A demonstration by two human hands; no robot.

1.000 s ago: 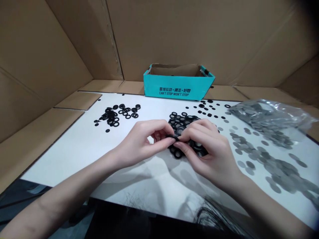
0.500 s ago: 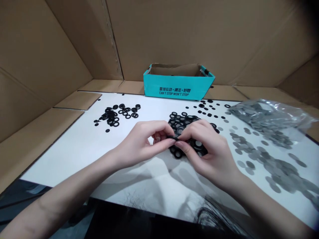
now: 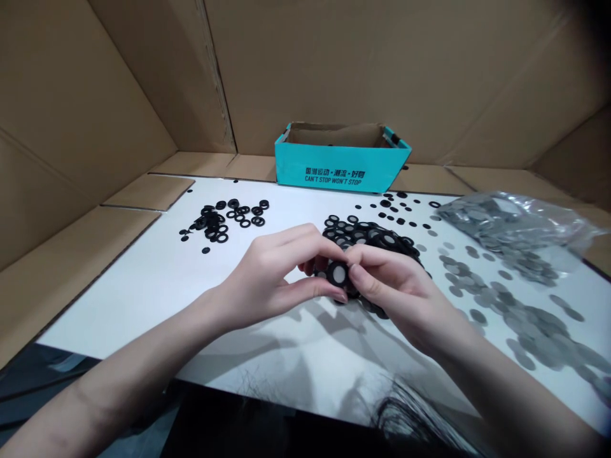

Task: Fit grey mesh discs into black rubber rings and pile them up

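A black ring with a pale grey disc in its middle (image 3: 338, 275) is held up between both hands, its face turned toward me. My left hand (image 3: 281, 270) grips it at the left, index finger at the top edge and thumb below. On the right edge, the thumb and index finger of my right hand (image 3: 394, 286) pinch it. Just behind and under the hands lies a heap of similar black rings with grey centres (image 3: 377, 238), partly hidden by my fingers.
Loose black rings (image 3: 217, 219) lie at the left of the white table (image 3: 143, 286). Scattered grey discs (image 3: 534, 321) and a clear plastic bag of discs (image 3: 501, 219) are at the right. A turquoise box (image 3: 334, 166) stands at the back, before cardboard walls (image 3: 382, 63).
The ring has turned from edge-on to face-on, showing its grey centre. My right hand has shifted slightly, and its fingers now hold the ring's right side.
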